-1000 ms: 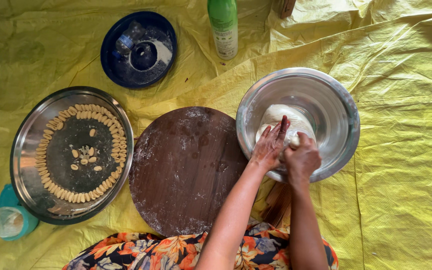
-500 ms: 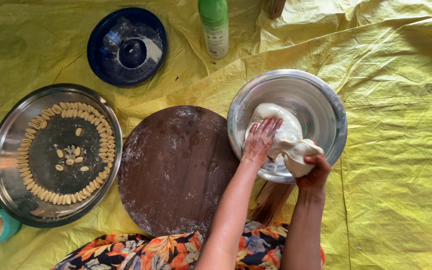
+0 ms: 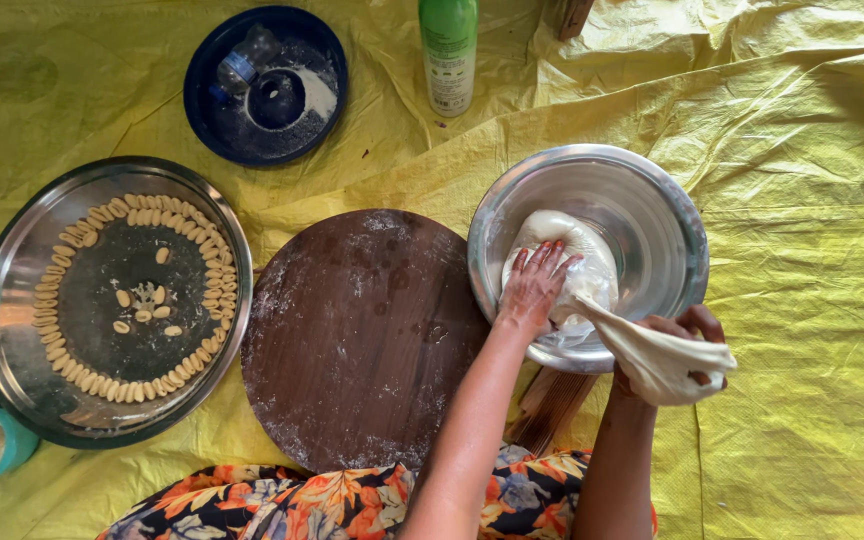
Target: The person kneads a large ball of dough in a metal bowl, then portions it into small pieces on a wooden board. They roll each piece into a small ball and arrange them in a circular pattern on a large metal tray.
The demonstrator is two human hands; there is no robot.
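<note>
Left hand [image 3: 535, 288] lies flat, fingers spread, pressing the dough lump [image 3: 564, 262] down inside the steel bowl [image 3: 652, 210]. Right hand [image 3: 680, 352] sits outside the bowl's near rim, closed around a stretched dough piece [image 3: 652, 358] that runs as a band back to the lump. Round wooden board [image 3: 357, 335] just left of the bowl; steel tray [image 3: 22, 270] of small shaped pieces farther left, on yellow sheet [image 3: 812, 200].
</note>
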